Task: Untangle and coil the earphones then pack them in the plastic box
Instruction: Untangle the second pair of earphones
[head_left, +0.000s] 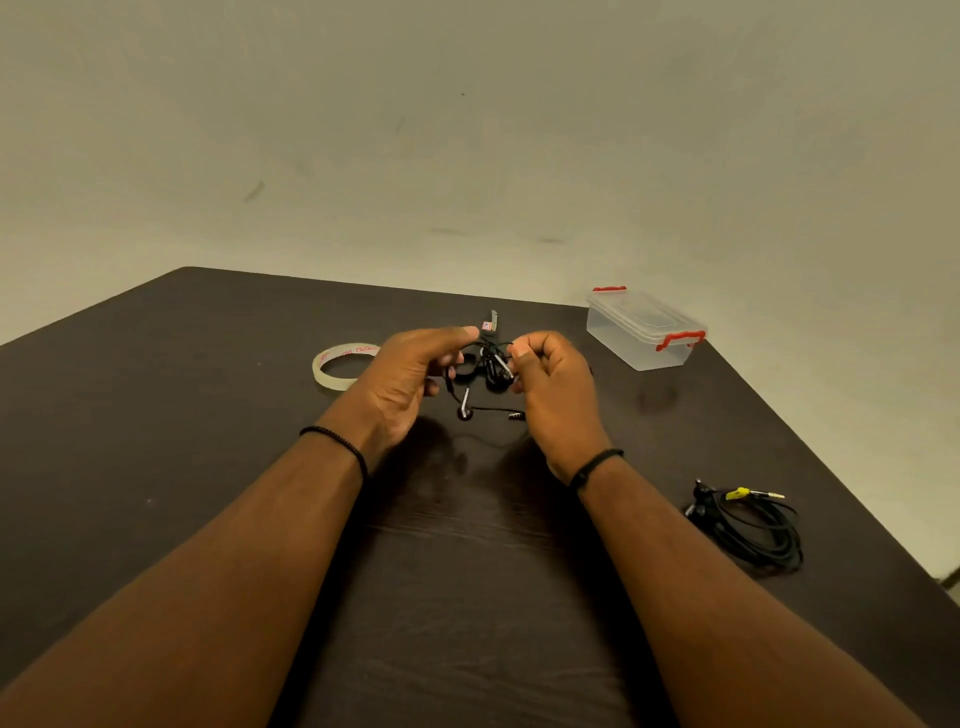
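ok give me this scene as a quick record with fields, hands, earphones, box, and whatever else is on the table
left hand: grips the tangled earphones above the table
right hand: pinches the same cable
hanging parts: one earbud and the jack plug
plastic box: far right, lid on, red clips
coiled earphones: near right, yellow tape at the plug
tape roll: left of the hands
small cutter: behind the hands

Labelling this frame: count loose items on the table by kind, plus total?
Earphones: 2, a tangled set in the hands and a coiled set
Plastic box: 1
Tape roll: 1
Small cutter: 1
Total: 5
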